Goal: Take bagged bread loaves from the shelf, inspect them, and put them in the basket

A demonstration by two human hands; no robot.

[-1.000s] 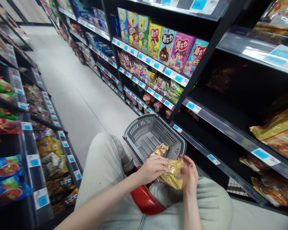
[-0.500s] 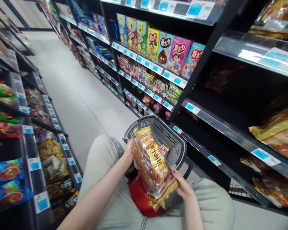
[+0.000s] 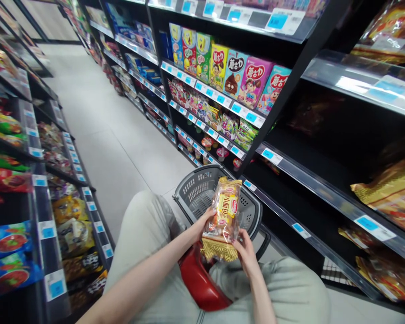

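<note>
A clear and gold bread packet (image 3: 222,218) with a yellow label is tilted over the near rim of a grey shopping basket (image 3: 192,191). My left hand (image 3: 205,222) grips its left side, the fingertips partly behind the wrapper. On the lower right edge, my right hand (image 3: 245,247) holds the same packet between thumb and fingers. The basket stands on the floor just beyond my knees. Below the packet, a glossy red bag-like thing (image 3: 202,281) rests between my legs; its exact kind I cannot tell.
To the right rises a black shelf unit with price-tag rails (image 3: 300,229) and gold bread packets (image 3: 391,193). Colourful snack boxes (image 3: 236,74) line the shelf ahead. On the left, a low rack holds bagged snacks (image 3: 10,243). A grey floor aisle (image 3: 97,121) runs between them.
My hands have turned the bread packet, so its narrower side now shows, and moved it slightly right and upward over the basket. More of the basket's inside and the red thing is visible.
</note>
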